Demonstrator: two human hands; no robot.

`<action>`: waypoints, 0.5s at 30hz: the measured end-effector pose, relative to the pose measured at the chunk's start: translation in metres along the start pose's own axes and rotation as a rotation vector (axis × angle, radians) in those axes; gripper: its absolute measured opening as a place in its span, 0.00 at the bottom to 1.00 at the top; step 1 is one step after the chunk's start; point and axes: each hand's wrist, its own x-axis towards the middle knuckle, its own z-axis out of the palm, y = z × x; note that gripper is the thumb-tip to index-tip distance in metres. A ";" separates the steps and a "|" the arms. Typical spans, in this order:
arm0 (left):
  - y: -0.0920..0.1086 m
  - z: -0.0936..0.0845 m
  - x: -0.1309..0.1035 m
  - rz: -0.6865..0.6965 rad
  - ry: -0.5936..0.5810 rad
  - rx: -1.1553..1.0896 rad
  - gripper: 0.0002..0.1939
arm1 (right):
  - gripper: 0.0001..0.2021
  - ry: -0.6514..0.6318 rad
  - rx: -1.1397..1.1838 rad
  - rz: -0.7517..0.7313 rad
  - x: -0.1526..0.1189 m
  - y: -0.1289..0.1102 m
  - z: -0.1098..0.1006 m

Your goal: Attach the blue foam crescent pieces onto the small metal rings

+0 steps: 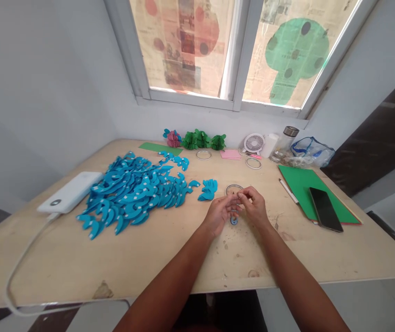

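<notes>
My left hand (221,211) and my right hand (255,206) meet over the table in front of me. Both are closed, thumbs and fingertips pinched together at one spot. Whatever is between the fingertips is too small or hidden to make out. Partly behind them lies a pale ring (231,186), perhaps a tape roll. Just below my left fingers shows a small grey-blue round piece (234,221). To the left stand a few folded blue paper pieces (208,189), and beyond them spreads a large heap of curved blue paper pieces (138,189) with small white squares on them.
A white power bank (73,190) with a cable sits at the left. Along the back are paper flowers (200,139), two more rings (203,155), pink paper (230,154), a small fan (254,144) and a bottle (285,143). A phone (325,209) rests on green sheets (297,184) beside a pen (288,191).
</notes>
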 end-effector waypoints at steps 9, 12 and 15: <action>0.002 0.001 0.001 0.049 0.187 0.123 0.14 | 0.16 0.240 0.104 0.165 0.010 0.014 -0.013; 0.000 0.001 0.001 0.036 0.175 0.151 0.15 | 0.18 0.238 0.069 0.174 0.010 0.014 -0.014; -0.003 0.002 0.003 0.041 0.178 0.189 0.15 | 0.20 0.240 0.048 0.195 0.009 0.012 -0.016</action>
